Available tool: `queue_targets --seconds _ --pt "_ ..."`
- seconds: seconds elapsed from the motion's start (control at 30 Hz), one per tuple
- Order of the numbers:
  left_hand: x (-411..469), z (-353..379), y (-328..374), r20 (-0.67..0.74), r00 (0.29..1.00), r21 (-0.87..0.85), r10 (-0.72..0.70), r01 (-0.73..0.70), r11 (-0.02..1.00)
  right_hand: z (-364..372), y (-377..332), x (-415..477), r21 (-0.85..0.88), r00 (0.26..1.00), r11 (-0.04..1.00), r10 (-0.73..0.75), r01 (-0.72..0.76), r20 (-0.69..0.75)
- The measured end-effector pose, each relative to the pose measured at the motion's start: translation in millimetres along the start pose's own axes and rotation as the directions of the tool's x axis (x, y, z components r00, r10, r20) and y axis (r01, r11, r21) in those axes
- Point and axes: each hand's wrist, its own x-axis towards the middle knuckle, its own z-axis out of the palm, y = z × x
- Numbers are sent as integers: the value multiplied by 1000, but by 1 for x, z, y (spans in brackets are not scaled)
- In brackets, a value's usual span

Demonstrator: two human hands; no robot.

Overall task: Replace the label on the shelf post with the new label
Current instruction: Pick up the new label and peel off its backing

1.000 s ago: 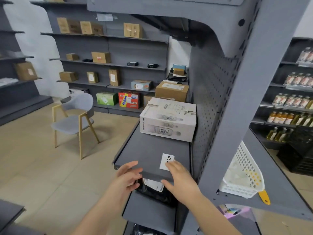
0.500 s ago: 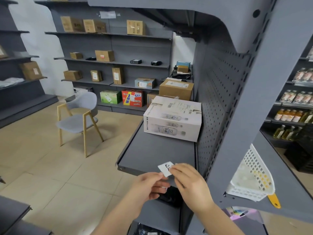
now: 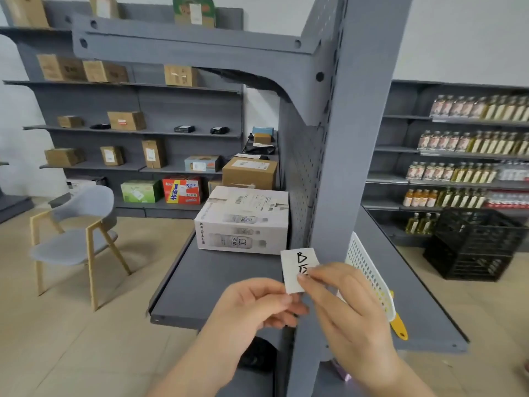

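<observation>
I see both hands pinching the white label, right hand on its lower edge, left hand seemingly at its bottom corner, just before the shelf post, where a careless press could stick it crooked.

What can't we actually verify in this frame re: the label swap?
- Label: head view, the right hand thumb hides the writing below the "B".
- Label backing, peeled or not: its rear face is turned away.
- Old label on the shelf post: none visible; the lower post is behind both hands.
- Left hand fingertips: partly hidden by the label's lower edge.
</observation>
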Motion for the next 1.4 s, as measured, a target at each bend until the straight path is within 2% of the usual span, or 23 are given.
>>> queue_targets --seconds 0.13,0.4,0.67,0.77,0.83,0.93,1.07,1.2,1.4 --pt "2 21 6 -17 998 -29 54 -55 998 -22 6 0 -60 998 997 42 -46 -55" --pt "7 48 5 11 999 9 36 -36 999 -44 17 -17 -141 995 985 91 -95 -32" --pt "8 65 -3 7 999 47 53 -53 997 -56 20 -25 -138 991 981 136 -137 -13" --pt "9 69 -3 -5 996 39 84 -84 996 -60 19 -23 -88 983 980 180 -177 22" --pt "11 72 -3 -13 993 57 116 -115 992 -65 15 -19 32 959 959 280 -282 47" --pt "15 75 -6 3 988 105 157 -156 982 -72 9 -9 207 870 845 479 -493 116" --pt "19 82 -9 43 970 193 239 -243 951 -76 10 2 228 722 686 638 -691 267" --pt "23 90 -11 74 956 205 285 -294 934 -83 13 4 275 666 607 683 -746 300" --pt "33 109 -18 124 957 212 262 -284 935 -100 23 -2 245 631 582 722 -776 284"
